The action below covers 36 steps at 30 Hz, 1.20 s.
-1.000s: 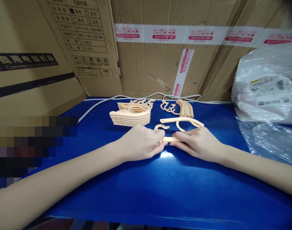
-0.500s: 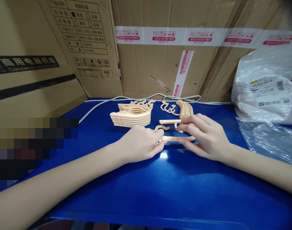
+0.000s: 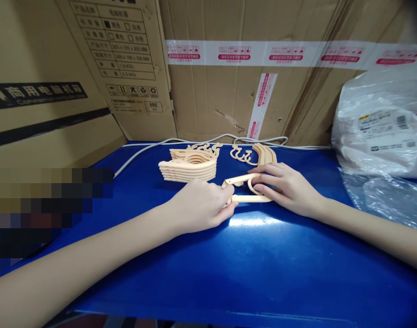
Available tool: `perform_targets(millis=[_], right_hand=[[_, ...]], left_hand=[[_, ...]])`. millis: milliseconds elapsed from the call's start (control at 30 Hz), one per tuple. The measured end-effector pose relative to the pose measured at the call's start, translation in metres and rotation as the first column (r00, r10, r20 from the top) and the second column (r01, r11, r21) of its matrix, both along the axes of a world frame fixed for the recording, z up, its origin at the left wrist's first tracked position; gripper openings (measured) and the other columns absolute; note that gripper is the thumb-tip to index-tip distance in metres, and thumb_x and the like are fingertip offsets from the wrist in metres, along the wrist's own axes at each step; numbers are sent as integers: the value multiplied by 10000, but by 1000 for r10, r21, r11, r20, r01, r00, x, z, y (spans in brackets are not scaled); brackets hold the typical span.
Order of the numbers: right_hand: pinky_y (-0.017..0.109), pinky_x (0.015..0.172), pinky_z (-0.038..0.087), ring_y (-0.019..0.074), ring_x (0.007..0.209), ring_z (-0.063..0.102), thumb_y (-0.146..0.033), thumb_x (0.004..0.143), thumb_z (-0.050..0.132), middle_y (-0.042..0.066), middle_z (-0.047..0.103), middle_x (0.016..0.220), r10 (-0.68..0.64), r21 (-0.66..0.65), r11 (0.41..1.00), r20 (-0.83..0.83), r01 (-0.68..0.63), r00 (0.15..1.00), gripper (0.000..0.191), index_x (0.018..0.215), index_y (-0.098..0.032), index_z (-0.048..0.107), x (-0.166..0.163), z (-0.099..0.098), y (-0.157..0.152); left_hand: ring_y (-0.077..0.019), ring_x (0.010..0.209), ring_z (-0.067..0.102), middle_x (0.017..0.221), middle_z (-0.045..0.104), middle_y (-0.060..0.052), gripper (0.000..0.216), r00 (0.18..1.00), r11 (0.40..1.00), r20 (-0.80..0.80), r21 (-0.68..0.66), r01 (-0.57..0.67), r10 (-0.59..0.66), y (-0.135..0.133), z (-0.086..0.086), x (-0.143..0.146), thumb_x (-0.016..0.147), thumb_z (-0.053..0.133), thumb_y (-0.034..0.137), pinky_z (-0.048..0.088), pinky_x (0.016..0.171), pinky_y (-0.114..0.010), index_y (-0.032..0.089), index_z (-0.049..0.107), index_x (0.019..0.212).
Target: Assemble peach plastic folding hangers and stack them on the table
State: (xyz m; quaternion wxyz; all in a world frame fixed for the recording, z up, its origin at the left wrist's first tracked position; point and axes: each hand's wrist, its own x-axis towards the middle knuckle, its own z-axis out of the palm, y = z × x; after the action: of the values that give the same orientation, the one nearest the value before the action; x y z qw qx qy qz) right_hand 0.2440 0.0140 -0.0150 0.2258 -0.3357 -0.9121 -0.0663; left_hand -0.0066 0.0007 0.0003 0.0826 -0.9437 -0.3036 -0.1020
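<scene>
A peach plastic folding hanger (image 3: pixel 246 197) lies on the blue table top (image 3: pixel 229 273) between my hands. My left hand (image 3: pixel 201 205) is closed, pinching the hanger's left end next to its small hook. My right hand (image 3: pixel 286 186) rests on the hanger's right side, its fingers curled over the folded upper arm and pressing it toward the lower one. Behind my left hand stands a neat stack of folded hangers (image 3: pixel 189 165). A smaller heap of loose hangers (image 3: pixel 259 155) lies behind my right hand.
Cardboard boxes (image 3: pixel 229 82) wall off the back and left. A white cable (image 3: pixel 208 139) runs along the table's rear edge. A crinkled clear plastic bag (image 3: pixel 379 136) with white contents fills the right side. A blurred patch covers the left edge.
My right hand has moved left and back, folding the hanger's upper arm in toward the lower one. My left hand has kept its pinch on the hanger's left end.
</scene>
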Motion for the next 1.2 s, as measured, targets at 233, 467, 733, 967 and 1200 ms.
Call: perform_targets(millis=[233,467,733,967,1200], right_hand=[[385,870,466,220,991,584,-279,992,371,108,634,1083,-60,-54,997,-89,55,994,307,1040,-174,655,0,-5,4],[391,843,475,236,971,602,-313,985,377,111,642,1049,-135,-60,990,-113,129,984,338,1087,-185,673,0,-7,4],[381,812,415,216,939,587,-304,996,368,91,638,1004,-167,-70,984,-59,163,984,322,1091,-196,656,2,-8,5],[378,795,391,220,943,602,-312,994,359,86,648,986,-190,-64,980,-51,186,980,311,1043,-212,649,1,-8,6],[362,785,367,207,935,601,-312,994,371,72,648,967,-211,-70,976,-36,208,977,300,1035,-210,650,2,-8,7]], left_hand=[[-136,525,570,634,615,-5,269,992,994,-69,-8,108,-108,-1,-1,-1,929,462,341,180,455,-260,163,528,738],[-133,551,525,611,554,4,350,981,982,-49,-19,186,-187,3,0,-2,882,525,470,244,481,-257,177,509,690],[-161,641,524,611,554,-8,594,958,954,-35,95,285,-283,5,-5,2,775,486,749,271,514,-254,169,530,654],[-238,906,546,893,636,-85,588,940,916,-13,219,335,-340,11,-11,5,779,495,720,392,779,-334,144,603,733],[-182,806,538,915,624,-54,521,965,899,-88,350,262,-247,7,-10,4,854,483,636,348,589,-286,135,615,803]])
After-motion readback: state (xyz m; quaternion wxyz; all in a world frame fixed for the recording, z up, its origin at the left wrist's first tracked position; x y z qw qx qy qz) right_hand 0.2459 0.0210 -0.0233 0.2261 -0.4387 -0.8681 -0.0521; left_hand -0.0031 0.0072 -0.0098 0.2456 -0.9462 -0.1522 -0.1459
